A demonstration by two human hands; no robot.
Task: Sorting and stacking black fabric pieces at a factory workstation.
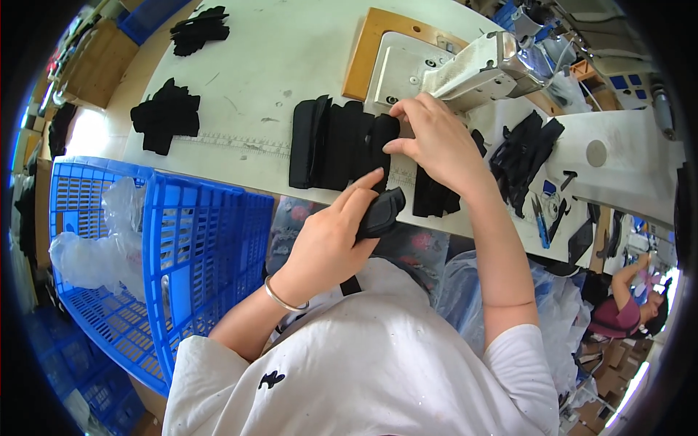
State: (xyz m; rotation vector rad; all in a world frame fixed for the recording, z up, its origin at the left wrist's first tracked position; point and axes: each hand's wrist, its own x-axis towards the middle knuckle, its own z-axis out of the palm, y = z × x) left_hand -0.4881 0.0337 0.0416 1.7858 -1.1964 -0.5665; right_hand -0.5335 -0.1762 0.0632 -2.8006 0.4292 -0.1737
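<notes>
In my left hand (pixel 331 236) is a folded black fabric piece (pixel 382 213), held by curled fingers near the table's front edge; its index finger points up toward a row of black fabric pieces (pixel 340 145). These pieces lie side by side on the white table. At the row's right end, my right hand (pixel 436 142) has its thumb and index finger on the edge of the last black piece (pixel 384 134). Under my right wrist lies another black stack (pixel 435 195), partly covered by the arm. Just beyond the right hand stands a sewing machine (pixel 472 73).
A blue plastic basket (pixel 207 254) holding clear bags stands at the left. Black fabric piles (pixel 167 116) sit on the table's left, more fabric strips (pixel 525 156) on its right. Blue-handled snips (pixel 540 220) lie at the right edge. Another person (pixel 625 312) works far right.
</notes>
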